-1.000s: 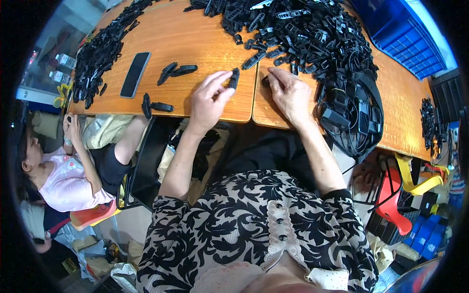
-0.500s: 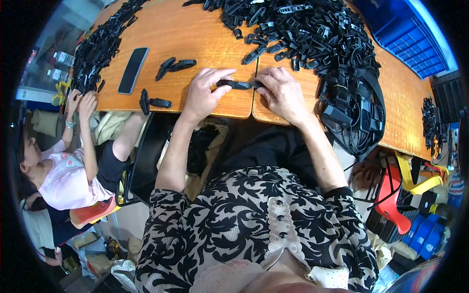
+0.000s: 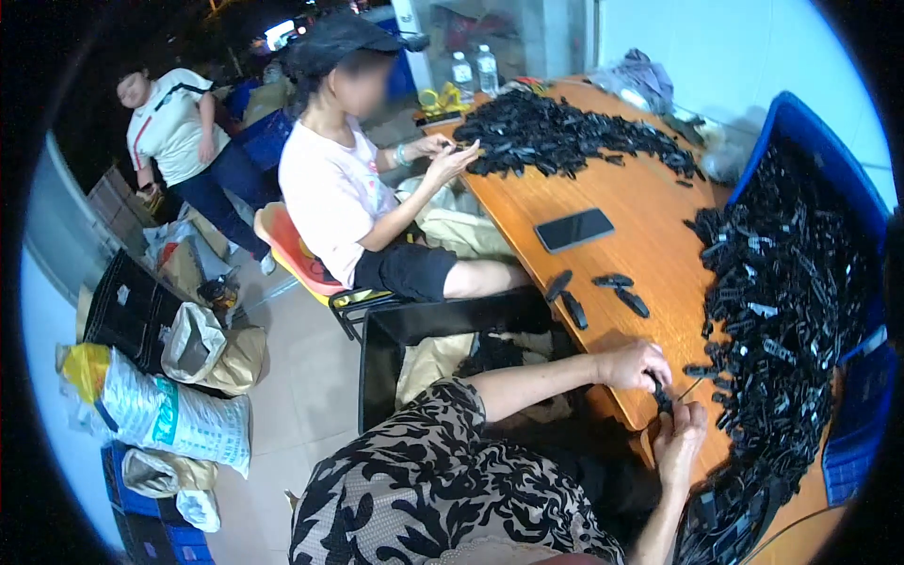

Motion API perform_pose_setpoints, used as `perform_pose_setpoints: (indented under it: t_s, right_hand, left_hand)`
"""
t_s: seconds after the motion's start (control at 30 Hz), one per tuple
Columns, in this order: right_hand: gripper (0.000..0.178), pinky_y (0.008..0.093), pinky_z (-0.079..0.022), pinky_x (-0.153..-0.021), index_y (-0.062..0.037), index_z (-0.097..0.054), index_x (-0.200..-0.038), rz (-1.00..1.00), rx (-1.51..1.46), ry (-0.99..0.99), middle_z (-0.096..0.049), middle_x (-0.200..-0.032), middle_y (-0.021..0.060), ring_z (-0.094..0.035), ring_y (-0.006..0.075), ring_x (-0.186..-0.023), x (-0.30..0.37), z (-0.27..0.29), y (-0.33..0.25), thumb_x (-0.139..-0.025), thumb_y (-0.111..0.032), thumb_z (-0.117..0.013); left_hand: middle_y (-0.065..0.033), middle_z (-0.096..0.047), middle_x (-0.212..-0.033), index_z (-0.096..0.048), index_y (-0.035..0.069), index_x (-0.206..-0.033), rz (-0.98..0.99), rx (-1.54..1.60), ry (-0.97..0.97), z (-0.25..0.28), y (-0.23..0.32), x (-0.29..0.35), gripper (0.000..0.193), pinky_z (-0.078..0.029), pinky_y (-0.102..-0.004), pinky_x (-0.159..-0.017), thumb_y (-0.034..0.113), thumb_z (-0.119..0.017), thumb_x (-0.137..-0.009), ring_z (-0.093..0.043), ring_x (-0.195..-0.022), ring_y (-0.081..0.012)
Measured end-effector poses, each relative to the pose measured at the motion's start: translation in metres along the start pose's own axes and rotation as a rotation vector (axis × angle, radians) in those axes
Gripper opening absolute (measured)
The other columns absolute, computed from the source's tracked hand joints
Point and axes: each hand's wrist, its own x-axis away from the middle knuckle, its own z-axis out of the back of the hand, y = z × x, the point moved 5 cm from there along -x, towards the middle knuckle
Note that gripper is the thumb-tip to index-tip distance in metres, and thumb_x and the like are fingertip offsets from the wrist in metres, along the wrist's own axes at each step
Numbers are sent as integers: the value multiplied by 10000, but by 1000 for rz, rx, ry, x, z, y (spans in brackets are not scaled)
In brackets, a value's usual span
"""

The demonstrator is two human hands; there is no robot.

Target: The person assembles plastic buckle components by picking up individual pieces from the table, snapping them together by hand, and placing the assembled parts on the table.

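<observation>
My left hand (image 3: 635, 365) and my right hand (image 3: 681, 440) are close together at the near edge of the orange wooden table (image 3: 626, 273). Between them is a narrow black plastic piece (image 3: 663, 397), shaped like a buckle or clip. Left fingers pinch its upper end; right fingers close on its lower end, partly covering it. Past my left hand lie several similar pieces in two small groups, one pair (image 3: 621, 294) near the middle and another pair (image 3: 568, 299) at the edge. To the right spreads a large heap of black pieces (image 3: 767, 348).
A dark phone (image 3: 574, 230) lies on the table. A second black heap (image 3: 541, 132) is at the far end, where a seated co-worker (image 3: 334, 188) handles something small. Another person (image 3: 184, 132) stands behind. A blue crate (image 3: 800, 118) borders the right; a black bin (image 3: 405, 325) sits below.
The view has swung left, bringing the co-worker to the middle and a standing person into sight. Both my hands still hold the black piece.
</observation>
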Motion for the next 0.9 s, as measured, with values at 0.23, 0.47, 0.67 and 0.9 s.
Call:
perform_pose_setpoints:
  t_s: [0.23, 0.47, 0.67, 0.9]
  right_hand:
    - [295, 505, -469, -796, 26, -636, -1094, 113, 26, 60, -557, -975, 231, -560, 427, -932, -12, 0, -5, -804, 57, -677]
    - [289, 505, -461, -801, 18, -646, -1109, 132, -9, 154, -551, -973, 223, -550, 428, -939, -25, -14, 14, -823, 59, -655]
    - [272, 493, -478, -825, 20, -658, -1115, 147, 16, 137, -579, -993, 230, -565, 426, -956, -17, -15, 14, -844, 23, -674]
    - [202, 484, -505, -812, 18, -680, -1067, 116, 76, 205, -623, -1014, 225, -602, 423, -949, -13, -10, 16, -874, -42, -690]
  left_hand:
    - [-70, -756, -894, -772, 67, -972, 98, -16, 56, 2, -13, 0, 272, -535, -395, -795, 100, -813, -705, -681, -848, -266]
    - [-71, -772, -969, -785, 96, -1010, -21, -185, 7, 7, -22, -6, 292, -534, -412, -865, 144, -744, -725, -673, -890, -271]
    - [-159, -697, -1247, -681, 43, -1265, -178, -483, -17, 44, 34, 3, 516, -493, -397, -1016, 125, -752, -761, -633, -1159, -315]
    - [-162, -739, -1012, -708, 27, -1040, 355, -1154, 992, 476, 213, 120, 252, -559, -441, -829, 227, -699, -887, -706, -916, -351]
